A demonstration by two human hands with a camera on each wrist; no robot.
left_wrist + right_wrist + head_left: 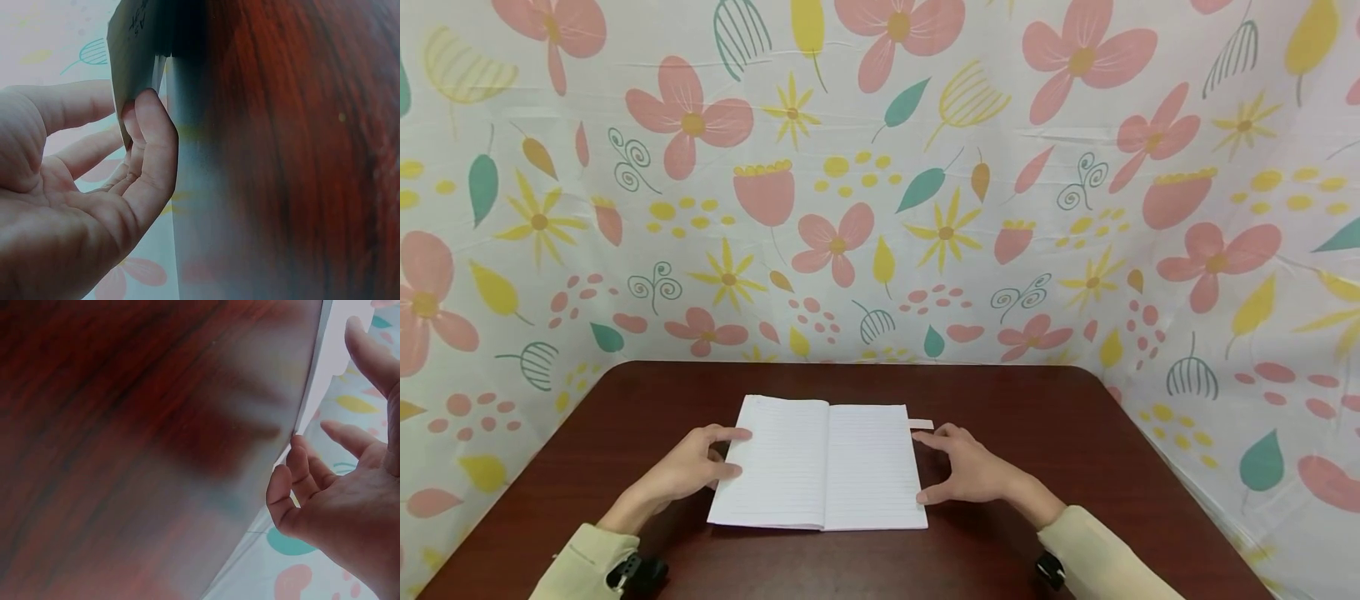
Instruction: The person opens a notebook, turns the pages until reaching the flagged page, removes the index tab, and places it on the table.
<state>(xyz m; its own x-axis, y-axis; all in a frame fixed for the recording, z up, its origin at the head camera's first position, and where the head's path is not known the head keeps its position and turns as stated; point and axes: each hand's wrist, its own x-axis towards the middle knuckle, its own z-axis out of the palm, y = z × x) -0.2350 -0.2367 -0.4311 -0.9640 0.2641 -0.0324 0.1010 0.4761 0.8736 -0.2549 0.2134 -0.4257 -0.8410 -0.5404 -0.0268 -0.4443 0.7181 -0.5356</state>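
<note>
An open notebook (pixel 778 467) with lined white pages lies on the dark wood table. Its left side is gripped by my left hand (pixel 696 462), thumb and index finger over the page and other fingers beneath. In the left wrist view, the curled fingers of that hand (pixel 94 169) bear against the underside of the raised cover (pixel 134 50), which carries dark handwriting. At the opposite edge, my right hand (pixel 970 467) touches the notebook with thumb and fingertips spread. The right wrist view shows this hand (pixel 344 481) with loosely bent fingers beside the notebook's edge (pixel 315 369).
A small white strip (pixel 921 424) sticks out by the notebook's upper right edge, near my right fingertips. The table (pixel 1000 550) has a glossy reddish-brown top. Behind and beside it hangs a flower-patterned curtain (pixel 880 250).
</note>
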